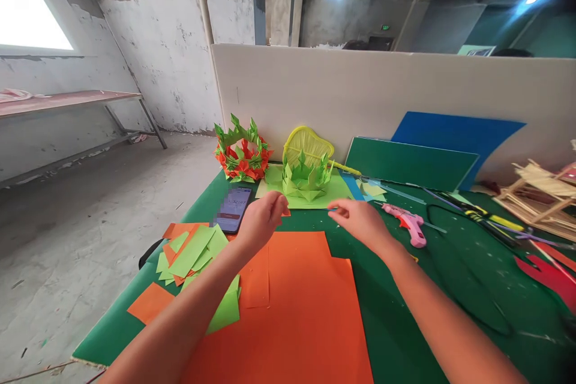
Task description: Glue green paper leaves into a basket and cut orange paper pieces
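person at a dark-green table [391, 318], both bare forearms reaching forward over a large flat sheet of bright orange paper [310, 312]. left hand [264, 214]: fingers curled in, a small scrap of orange paper [287, 213] showing at the fingertips, apparently pinched there, just above the sheet's far edge. right hand [357, 220]: thumb and fingers drawn together, facing the left and apart from it; cannot tell whether anything thin sits between those fingertips.

beyond the hands, a light-green crown of folded pointed paper [308, 181] stands upright on a flat light-green paper sheet [272, 177]. behind it, a yellow mesh paddle with a slim handle [308, 143] is propped by the pale upright partition [351, 84]. left of the crown, a round ornament of folded orange and green paper [243, 159].

near the left hand, a dark smartphone with lit screen [236, 207]; closer in, a loose heap of green and orange paper pieces [193, 255], overlapping. right of the right hand, a pink glue gun [410, 226] lies on its side.
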A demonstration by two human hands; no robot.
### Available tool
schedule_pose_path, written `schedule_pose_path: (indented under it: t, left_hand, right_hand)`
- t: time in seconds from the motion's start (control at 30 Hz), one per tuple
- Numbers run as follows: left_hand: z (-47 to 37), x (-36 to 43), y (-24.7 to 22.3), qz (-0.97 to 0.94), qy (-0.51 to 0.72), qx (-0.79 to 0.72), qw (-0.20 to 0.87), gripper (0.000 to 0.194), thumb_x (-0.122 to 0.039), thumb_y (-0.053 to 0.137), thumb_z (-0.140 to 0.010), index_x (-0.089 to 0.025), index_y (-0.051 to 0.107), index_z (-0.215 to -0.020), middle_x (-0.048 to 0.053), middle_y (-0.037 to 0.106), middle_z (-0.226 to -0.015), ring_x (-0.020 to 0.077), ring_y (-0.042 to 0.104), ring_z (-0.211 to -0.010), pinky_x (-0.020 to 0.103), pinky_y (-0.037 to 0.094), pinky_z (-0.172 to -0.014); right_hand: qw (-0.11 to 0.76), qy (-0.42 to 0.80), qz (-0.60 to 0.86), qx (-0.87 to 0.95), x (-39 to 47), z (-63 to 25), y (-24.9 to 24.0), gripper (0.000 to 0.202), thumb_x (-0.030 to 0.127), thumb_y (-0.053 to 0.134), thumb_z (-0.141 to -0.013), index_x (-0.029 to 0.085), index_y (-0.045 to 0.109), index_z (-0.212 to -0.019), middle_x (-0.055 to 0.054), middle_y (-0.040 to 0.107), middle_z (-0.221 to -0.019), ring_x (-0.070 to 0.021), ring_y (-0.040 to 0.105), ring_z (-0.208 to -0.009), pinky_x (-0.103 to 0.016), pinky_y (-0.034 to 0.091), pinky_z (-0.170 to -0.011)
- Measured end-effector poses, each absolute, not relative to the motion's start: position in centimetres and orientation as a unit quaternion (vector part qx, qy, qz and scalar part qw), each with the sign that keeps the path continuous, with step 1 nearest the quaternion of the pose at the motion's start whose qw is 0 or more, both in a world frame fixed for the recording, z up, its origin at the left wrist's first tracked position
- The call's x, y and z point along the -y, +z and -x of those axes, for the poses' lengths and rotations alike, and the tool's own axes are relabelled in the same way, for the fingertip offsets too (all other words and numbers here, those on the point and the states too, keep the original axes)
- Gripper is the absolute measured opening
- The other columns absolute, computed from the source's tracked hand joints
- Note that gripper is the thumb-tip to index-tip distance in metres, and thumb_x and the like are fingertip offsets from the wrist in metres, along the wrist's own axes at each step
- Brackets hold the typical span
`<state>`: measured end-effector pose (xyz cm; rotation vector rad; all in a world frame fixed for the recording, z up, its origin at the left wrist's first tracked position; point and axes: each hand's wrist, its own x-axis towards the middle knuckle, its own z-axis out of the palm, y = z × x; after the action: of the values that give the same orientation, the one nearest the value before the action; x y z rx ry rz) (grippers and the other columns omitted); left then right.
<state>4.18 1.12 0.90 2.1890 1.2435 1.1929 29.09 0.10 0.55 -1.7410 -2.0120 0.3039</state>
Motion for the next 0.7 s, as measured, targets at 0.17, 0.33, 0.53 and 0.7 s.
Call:
schedule_pose_path:
  t: [0.17, 0.33, 0.53, 0.7]
  left_hand:
    - [-4.7, -1.5, 0.5, -0.793, 0.338, -0.448, 0.238, 0.027, -0.032, 0.035, -0.093, -0.021, 0.057, -0.082, 0.000, 0.069, -0.079, 0.0115, 0.061, -0.060, 0.021, 0.044, -0.054]
    - [-5.1, -1.5, -0.2, -0.794, 0.301, -0.426, 0.312, 0.025, -0.033, 0.038, -0.090, -0.020, 0.057, -0.080, 0.000, 0.070, -0.077, 0.0119, 0.063, -0.059, 0.022, 0.045, -0.053]
    - [-5.1, -0.9, -0.9, -0.780, 0.220, -0.408, 0.420, 0.016, -0.029, 0.045, -0.085, -0.018, 0.057, -0.081, 0.002, 0.071, -0.077, 0.0123, 0.064, -0.058, 0.020, 0.042, -0.048]
    - [-4.9, -0.4, -1.6, -0.664, 0.254, -0.382, 0.591, 0.031, -0.047, 0.055, -0.085, -0.017, 0.052, -0.079, 0.003, 0.067, -0.074, 0.0103, 0.062, -0.057, 0.022, 0.047, -0.056]
  right_hand:
    - [0.221, 0.173, 0.605, 0.745, 3.6, -29.5, -3.0, 0.024, 0.036, 0.049, -0.086, 0.025, 0.070, -0.093, -0.002, 0.073, -0.088, -0.0185, 0.065, -0.071, -0.029, 0.048, -0.060]
    - [0.235, 0.188, 0.599, 0.742, 3.9, -29.5, -3.9, 0.024, 0.035, 0.048, -0.087, 0.025, 0.069, -0.091, -0.003, 0.071, -0.094, -0.0182, 0.064, -0.071, -0.031, 0.049, -0.062]
    - [0.219, 0.218, 0.590, 0.746, 4.6, -29.3, -3.3, 0.021, 0.034, 0.049, -0.086, 0.026, 0.067, -0.096, -0.004, 0.069, -0.103, -0.0188, 0.064, -0.076, -0.033, 0.051, -0.066]
    - [0.306, 0.289, 0.568, 0.707, 5.8, -29.0, -3.3, 0.028, 0.031, 0.055, -0.084, 0.026, 0.061, -0.111, -0.005, 0.067, -0.106, -0.0199, 0.064, -0.093, -0.036, 0.052, -0.082]
